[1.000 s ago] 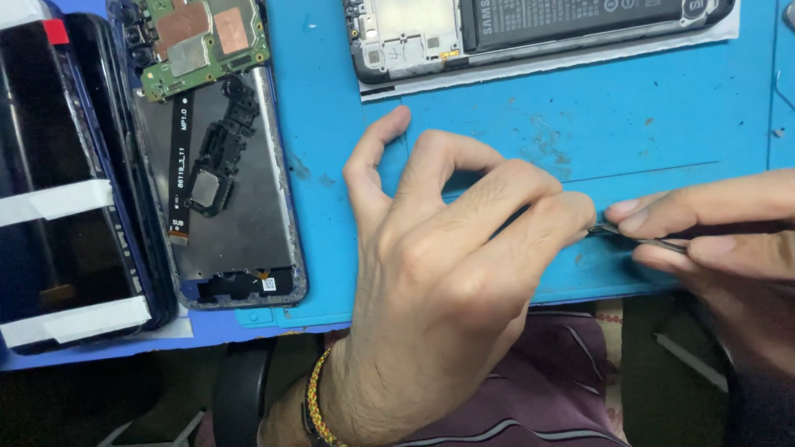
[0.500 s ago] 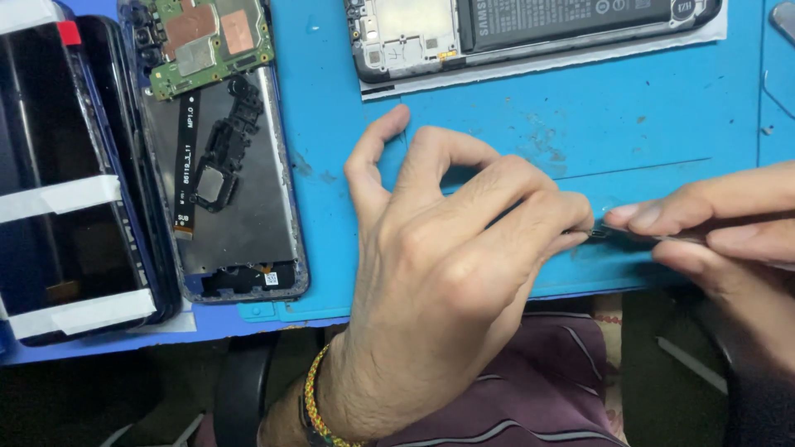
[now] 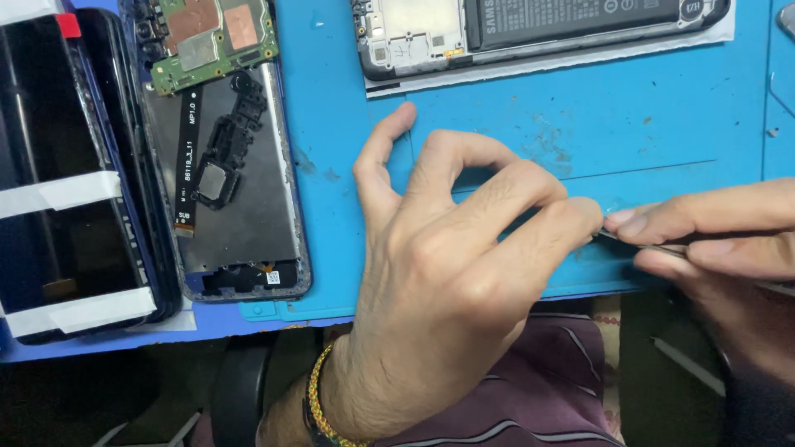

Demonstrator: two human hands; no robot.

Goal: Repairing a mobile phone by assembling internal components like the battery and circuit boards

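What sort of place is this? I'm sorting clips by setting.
Most likely a phone repair bench: a blue work mat, an opened phone with its green circuit board exposed, and the right hand holding thin tweezers beside the left hand.

The blue mat (image 3: 530, 108) looks like matt rubber, scuffed and stained in spots. The opened phone frame (image 3: 240, 207) has dull grey metal inside (green circuit board (image 3: 211, 41) up top), the tweezers (image 3: 654, 246) are thin bare metal, and the black screen (image 3: 58, 190) is glossy glass with white paper tape.
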